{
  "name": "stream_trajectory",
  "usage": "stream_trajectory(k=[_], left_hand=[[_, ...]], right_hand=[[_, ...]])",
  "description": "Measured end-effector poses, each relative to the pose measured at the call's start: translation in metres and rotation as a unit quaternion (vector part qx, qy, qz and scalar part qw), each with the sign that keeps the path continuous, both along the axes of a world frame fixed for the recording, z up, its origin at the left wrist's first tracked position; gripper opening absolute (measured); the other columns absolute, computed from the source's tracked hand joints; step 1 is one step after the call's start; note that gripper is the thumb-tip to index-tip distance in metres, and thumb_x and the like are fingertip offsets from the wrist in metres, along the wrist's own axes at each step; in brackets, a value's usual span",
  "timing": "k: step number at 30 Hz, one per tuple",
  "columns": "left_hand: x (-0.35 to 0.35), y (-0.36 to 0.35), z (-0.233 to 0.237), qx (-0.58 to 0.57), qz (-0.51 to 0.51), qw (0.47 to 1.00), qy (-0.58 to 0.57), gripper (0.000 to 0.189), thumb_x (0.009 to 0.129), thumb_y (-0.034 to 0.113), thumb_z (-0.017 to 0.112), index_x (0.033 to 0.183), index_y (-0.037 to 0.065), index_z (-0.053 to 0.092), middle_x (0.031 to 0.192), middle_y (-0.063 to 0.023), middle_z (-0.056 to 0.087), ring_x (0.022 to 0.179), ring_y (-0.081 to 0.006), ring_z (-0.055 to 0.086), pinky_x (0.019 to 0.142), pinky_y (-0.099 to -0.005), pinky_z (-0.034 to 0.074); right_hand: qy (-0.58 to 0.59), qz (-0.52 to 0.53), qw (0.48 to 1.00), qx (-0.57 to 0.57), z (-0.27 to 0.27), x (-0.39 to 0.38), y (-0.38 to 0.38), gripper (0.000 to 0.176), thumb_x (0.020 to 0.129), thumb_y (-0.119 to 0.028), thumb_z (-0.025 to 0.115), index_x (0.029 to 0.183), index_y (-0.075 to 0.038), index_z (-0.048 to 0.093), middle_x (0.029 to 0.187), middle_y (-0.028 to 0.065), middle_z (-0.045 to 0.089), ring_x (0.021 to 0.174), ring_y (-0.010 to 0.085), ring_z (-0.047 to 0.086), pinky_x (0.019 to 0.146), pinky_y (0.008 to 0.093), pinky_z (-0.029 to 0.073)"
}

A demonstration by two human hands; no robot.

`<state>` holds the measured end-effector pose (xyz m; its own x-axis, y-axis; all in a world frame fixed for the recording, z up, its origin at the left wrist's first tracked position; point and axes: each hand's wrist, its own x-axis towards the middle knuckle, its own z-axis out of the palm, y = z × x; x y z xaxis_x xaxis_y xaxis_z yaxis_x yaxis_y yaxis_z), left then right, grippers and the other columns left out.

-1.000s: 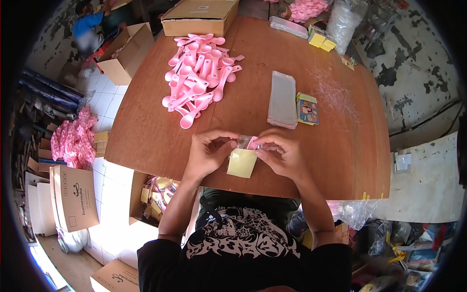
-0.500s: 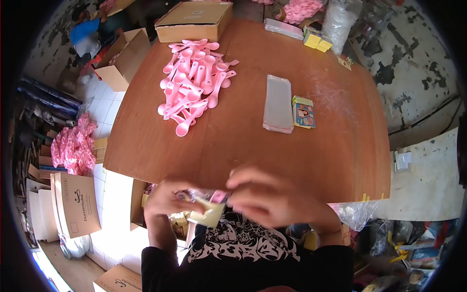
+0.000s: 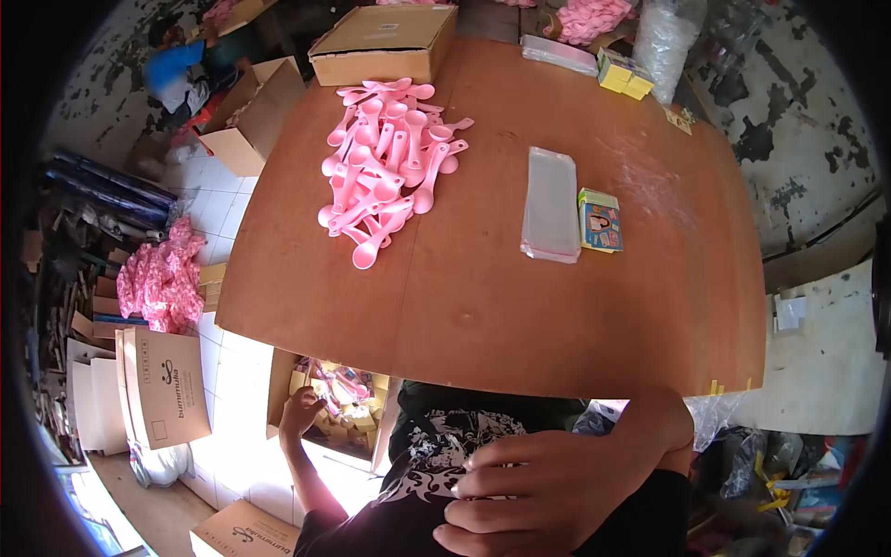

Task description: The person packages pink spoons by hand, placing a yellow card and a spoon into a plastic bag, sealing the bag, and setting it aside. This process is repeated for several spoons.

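Head view: the 2 hands have left the surface. The left hand is down at the open box of packets under the near-left edge. Its grip is unclear, and what it held was probably dropped there. The right hand lies released on the shirt. The near half is bare; the pink spoons and clear bags lie far.

Bare wood spans the near half of the worktop, open from the front edge. Farther in, a pink spoon pile blocks the left, a clear-bag stack and small printed box the right, a lane between.
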<state>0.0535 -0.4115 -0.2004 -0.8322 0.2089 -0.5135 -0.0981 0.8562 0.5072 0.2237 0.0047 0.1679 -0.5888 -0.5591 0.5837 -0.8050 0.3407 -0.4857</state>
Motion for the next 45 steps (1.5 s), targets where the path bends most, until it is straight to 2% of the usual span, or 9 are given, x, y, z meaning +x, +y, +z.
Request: stream_trajectory(k=[3,8,14,17,27,30,35,41,45], left_hand=[[-0.004,0.038,0.064,0.040,-0.105,0.990,-0.085,0.041,0.088,0.024,0.071,0.121,0.001,0.061,0.107,-0.0179,0.070,0.102,-0.0260,0.068,0.088,-0.0374,0.053],[0.003,0.108,0.170,0.255,-0.288,0.900,-0.206,0.021,0.088,0.005,0.068,0.108,-0.002,0.067,0.093,-0.0136,0.073,0.087,-0.0193,0.072,0.078,-0.0296,0.056],[0.000,0.208,0.239,0.417,-0.552,0.711,-0.123,0.016,0.086,0.006,0.072,0.101,0.002,0.071,0.087,-0.0101,0.074,0.077,-0.0193,0.073,0.068,-0.0277,0.057],[0.001,0.242,0.252,0.410,-0.537,0.730,-0.105,0.020,0.085,0.008,0.074,0.105,0.003,0.071,0.089,-0.0073,0.074,0.081,-0.0136,0.072,0.067,-0.0251,0.054],[0.003,0.336,0.252,0.376,-0.366,0.828,0.196,0.024,0.088,0.010,0.063,0.111,0.007,0.067,0.083,-0.0167,0.070,0.064,-0.0318,0.067,0.064,-0.0390,0.052],[-0.001,0.358,0.254,0.318,-0.400,0.835,0.203,0.034,0.085,0.003,0.062,0.119,0.005,0.062,0.106,-0.0154,0.067,0.091,-0.0349,0.065,0.083,-0.0399,0.052],[-0.016,0.400,0.227,0.212,-0.561,0.705,0.379,0.056,0.077,0.001,0.063,0.132,0.005,0.052,0.137,-0.0125,0.051,0.126,-0.0318,0.047,0.106,-0.0450,0.038],[-0.021,0.408,0.223,0.186,-0.582,0.709,0.352,0.060,0.077,0.005,0.066,0.134,0.004,0.048,0.139,-0.0116,0.050,0.130,-0.0295,0.044,0.110,-0.0480,0.033],[-0.011,0.398,0.249,0.269,-0.445,0.769,0.371,0.056,0.079,0.007,0.067,0.132,0.006,0.049,0.141,-0.0106,0.047,0.131,-0.0278,0.043,0.113,-0.0501,0.029]], right_hand=[[0.052,-0.010,0.996,0.074,-0.001,0.002,0.028,0.017,0.087,-0.011,0.059,0.097,-0.007,0.072,0.090,0.0024,0.063,0.077,0.0157,0.062,0.065,0.0270,0.050],[-0.114,-0.450,0.884,0.052,-0.084,-0.062,0.121,0.010,0.079,-0.003,0.070,0.089,-0.002,0.070,0.084,0.0096,0.069,0.066,0.0219,0.065,0.063,0.0318,0.051],[-0.214,-0.500,0.828,0.137,-0.126,-0.087,0.177,0.012,0.075,-0.013,0.076,0.080,-0.004,0.072,0.076,0.0102,0.071,0.064,0.0237,0.067,0.062,0.0347,0.050],[-0.243,-0.515,0.811,0.134,-0.132,-0.090,0.184,0.010,0.074,-0.013,0.075,0.081,-0.005,0.073,0.076,0.0113,0.071,0.065,0.0266,0.067,0.063,0.0350,0.050],[-0.105,-0.554,0.803,0.192,-0.117,-0.072,0.169,0.011,0.083,-0.016,0.065,0.079,-0.010,0.073,0.080,0.0069,0.070,0.075,0.0280,0.067,0.070,0.0406,0.051],[-0.123,-0.561,0.798,0.182,-0.121,-0.073,0.172,0.010,0.083,-0.016,0.066,0.080,-0.010,0.073,0.080,0.0075,0.070,0.074,0.0288,0.067,0.070,0.0408,0.051],[-0.107,-0.516,0.837,0.146,-0.134,-0.080,0.179,0.005,0.080,-0.006,0.068,0.081,-0.001,0.070,0.075,0.0128,0.068,0.073,0.0295,0.067,0.065,0.0378,0.051],[0.002,-0.597,0.791,0.136,-0.088,-0.058,0.158,0.010,0.084,-0.015,0.067,0.081,-0.006,0.070,0.079,0.0090,0.067,0.074,0.0291,0.066,0.063,0.0398,0.051],[-0.109,-0.454,0.851,0.240,-0.066,-0.028,0.127,0.008,0.083,-0.013,0.068,0.082,-0.005,0.069,0.082,0.0111,0.067,0.073,0.0309,0.064,0.064,0.0393,0.051]])
